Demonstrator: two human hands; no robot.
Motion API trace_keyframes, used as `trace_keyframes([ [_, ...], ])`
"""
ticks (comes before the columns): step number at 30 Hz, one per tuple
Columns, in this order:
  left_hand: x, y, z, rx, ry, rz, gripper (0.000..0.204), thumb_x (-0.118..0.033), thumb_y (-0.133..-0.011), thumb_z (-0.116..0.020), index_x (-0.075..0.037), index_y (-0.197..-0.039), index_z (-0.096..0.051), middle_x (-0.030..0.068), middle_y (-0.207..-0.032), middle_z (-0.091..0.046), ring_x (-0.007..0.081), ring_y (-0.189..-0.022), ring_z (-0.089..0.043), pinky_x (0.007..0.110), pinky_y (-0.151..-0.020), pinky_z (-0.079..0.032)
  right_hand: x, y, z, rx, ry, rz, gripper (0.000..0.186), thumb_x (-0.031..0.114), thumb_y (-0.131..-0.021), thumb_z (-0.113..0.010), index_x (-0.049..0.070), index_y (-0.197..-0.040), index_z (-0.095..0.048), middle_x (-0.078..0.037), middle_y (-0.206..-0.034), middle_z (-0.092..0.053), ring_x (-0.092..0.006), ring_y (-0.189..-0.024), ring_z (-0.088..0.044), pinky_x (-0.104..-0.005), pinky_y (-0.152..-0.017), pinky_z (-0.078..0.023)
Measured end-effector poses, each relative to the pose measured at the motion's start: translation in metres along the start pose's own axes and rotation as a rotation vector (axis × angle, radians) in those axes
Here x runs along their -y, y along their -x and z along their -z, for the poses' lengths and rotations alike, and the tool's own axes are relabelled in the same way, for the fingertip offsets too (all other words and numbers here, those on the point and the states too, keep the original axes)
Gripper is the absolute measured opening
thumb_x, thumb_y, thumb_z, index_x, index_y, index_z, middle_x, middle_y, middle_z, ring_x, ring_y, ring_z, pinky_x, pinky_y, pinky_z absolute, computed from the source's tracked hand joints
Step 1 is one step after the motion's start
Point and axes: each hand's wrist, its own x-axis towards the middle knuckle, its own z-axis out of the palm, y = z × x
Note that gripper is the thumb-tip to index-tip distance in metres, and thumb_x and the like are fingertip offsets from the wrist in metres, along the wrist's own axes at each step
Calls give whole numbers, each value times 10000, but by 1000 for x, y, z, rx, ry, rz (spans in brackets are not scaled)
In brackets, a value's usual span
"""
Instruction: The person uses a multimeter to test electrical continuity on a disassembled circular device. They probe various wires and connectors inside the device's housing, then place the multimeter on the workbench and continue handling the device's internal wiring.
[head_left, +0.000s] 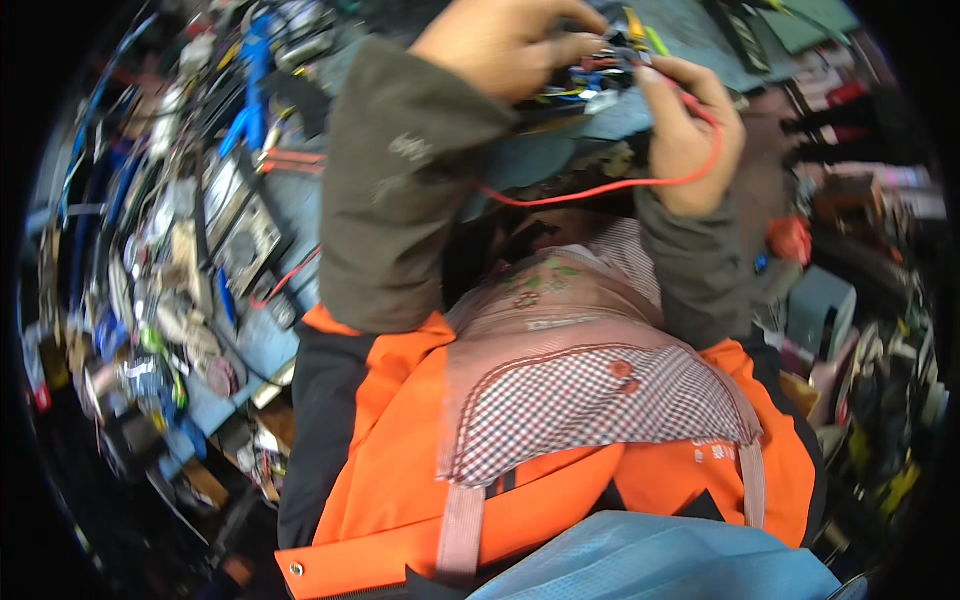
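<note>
At the top of the head view, both my hands meet over a jumble of coloured wires (600, 80) on the blue-grey bench (545, 165). My left hand (505, 45) has its thumb and fingers curled together at the jumble's left; what lies between the fingertips is too small and blurred to name. Opposite it, my right hand (695, 130) pinches the end of a red cable (600, 187) between thumb and forefinger. From there the cable loops over that hand and runs left behind my left sleeve. A yellow piece (635, 28) stands just beyond the fingertips.
Left on the bench are a meter-like box with a dial (248, 240), blue-handled pliers (255, 80) and piles of cables and parts (170, 270). A grey box (820, 310) and a red bag (790, 240) lie at right. A green board (810, 25) is far right.
</note>
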Motion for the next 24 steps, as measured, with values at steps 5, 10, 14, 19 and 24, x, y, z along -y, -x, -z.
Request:
trace_keyframes([
  [5,-9,0,0,21,90,135,197,-67,-1042,-696,42,-1200,-743,78,-933,-793,103,-835,-705,270,-756,-574,-3,2,-4,-9,-141,-62,158,23,-981,-762,-34,-1125,-731,-52,-1004,-745,-87,-906,-680,-231,-804,-540],
  [10,2,0,-4,-10,95,77,187,-75,-1038,-705,33,-1184,-746,99,-940,-797,134,-842,-723,297,-767,-585,-4,-2,2,47,98,-59,143,81,-970,-765,-6,-1084,-762,-44,-977,-749,-96,-856,-678,-263,-782,-542],
  [14,7,-6,-2,2,32,-66,209,-152,-1001,-731,-2,-1145,-756,186,-869,-766,298,-800,-758,383,-742,-587,-11,-3,5,-12,71,-13,175,80,-968,-791,-19,-1112,-777,-48,-1012,-767,-92,-921,-665,-243,-843,-523],
  [19,27,-17,-14,-13,-278,-40,331,-333,-1002,-740,-94,-1224,-799,153,-1003,-806,312,-923,-777,422,-814,-607,-16,-5,6,19,-5,-99,169,34,-986,-760,-58,-1128,-753,-66,-1047,-749,-104,-954,-666,-232,-897,-512],
  [24,26,-18,-16,-13,-324,-53,319,-289,-1007,-766,-54,-1222,-788,125,-964,-808,237,-854,-771,370,-756,-591,-12,-3,4,7,-49,-107,179,38,-987,-761,-59,-1138,-752,-70,-1046,-749,-98,-958,-661,-230,-897,-510],
])
